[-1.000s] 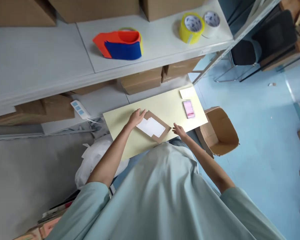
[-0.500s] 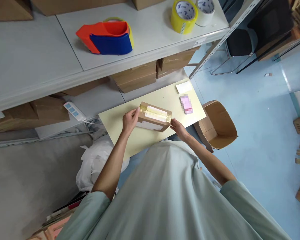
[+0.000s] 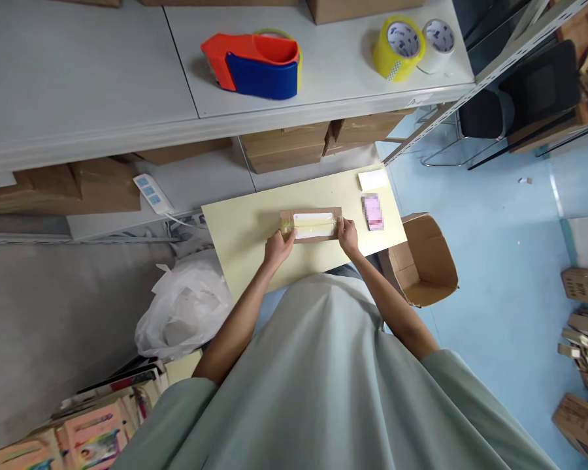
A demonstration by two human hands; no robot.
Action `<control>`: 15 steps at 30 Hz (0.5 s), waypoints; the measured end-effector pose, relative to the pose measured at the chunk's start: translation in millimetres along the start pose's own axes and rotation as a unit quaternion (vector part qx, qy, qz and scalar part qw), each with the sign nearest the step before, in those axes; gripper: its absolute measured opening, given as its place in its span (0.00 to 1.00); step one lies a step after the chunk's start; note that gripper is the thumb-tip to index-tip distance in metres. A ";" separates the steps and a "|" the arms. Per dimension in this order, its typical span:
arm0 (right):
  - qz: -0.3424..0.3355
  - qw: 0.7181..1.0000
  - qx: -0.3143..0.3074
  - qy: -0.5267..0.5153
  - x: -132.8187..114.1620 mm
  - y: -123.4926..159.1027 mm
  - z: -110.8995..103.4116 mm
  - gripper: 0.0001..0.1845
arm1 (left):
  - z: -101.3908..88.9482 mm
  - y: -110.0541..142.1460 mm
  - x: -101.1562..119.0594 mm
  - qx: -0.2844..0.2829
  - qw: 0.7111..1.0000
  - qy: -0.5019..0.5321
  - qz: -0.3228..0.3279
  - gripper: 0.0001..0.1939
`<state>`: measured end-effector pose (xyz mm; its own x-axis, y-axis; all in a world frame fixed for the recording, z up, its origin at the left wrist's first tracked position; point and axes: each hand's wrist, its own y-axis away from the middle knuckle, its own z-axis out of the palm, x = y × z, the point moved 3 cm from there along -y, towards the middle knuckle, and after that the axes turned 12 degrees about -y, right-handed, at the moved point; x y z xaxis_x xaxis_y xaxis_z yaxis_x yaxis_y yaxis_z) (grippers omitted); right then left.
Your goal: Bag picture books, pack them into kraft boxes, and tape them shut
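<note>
A small brown cardboard box (image 3: 317, 237), with a white label and yellowish clear tape along its top, is held level over the pale yellow board (image 3: 240, 251). My left hand (image 3: 279, 248) grips its left end, thumb on the taped top. At the right end, my right hand (image 3: 347, 236) is closed on the box in the same way, its thumb on top. The fingers beneath are hidden. To the right of the box lie a pink, blurred-out item (image 3: 373, 212) and a white paper slip (image 3: 372, 180).
An orange and blue tape dispenser (image 3: 255, 65) and a yellow tape roll (image 3: 398, 49) are on the shelf above. An open carton (image 3: 428, 254) stands right of the board. A white plastic bag (image 3: 186, 307) is at the left, with a power strip (image 3: 151, 194) behind.
The box has turned from slanted to nearly straight across, and its front side no longer shows. Both hands have shifted with it and grip its ends. The head view has also shifted.
</note>
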<state>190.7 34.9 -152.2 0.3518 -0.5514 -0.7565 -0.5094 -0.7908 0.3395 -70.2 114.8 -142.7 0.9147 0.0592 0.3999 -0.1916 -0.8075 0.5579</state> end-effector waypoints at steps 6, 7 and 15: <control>0.030 0.995 -0.074 -0.055 12.3 -5.0 5.3 0.38 | 10.7 -21.2 -0.9 -0.065 0.994 0.083 -0.030 0.31; 0.030 0.993 -0.087 -0.081 14.1 -4.8 4.3 0.39 | 10.5 -21.3 -2.8 -0.069 0.993 0.099 -0.016 0.31; 0.009 0.977 -0.170 -0.132 17.5 3.0 -23.8 0.40 | 3.2 -14.5 -11.1 -0.089 0.985 0.131 0.065 0.24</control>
<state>214.0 16.5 -151.1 0.1078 -0.5129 -0.8517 -0.2082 -0.8493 0.4851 -76.4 123.9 -157.6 0.7601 0.1305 0.6365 -0.3810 -0.7041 0.5993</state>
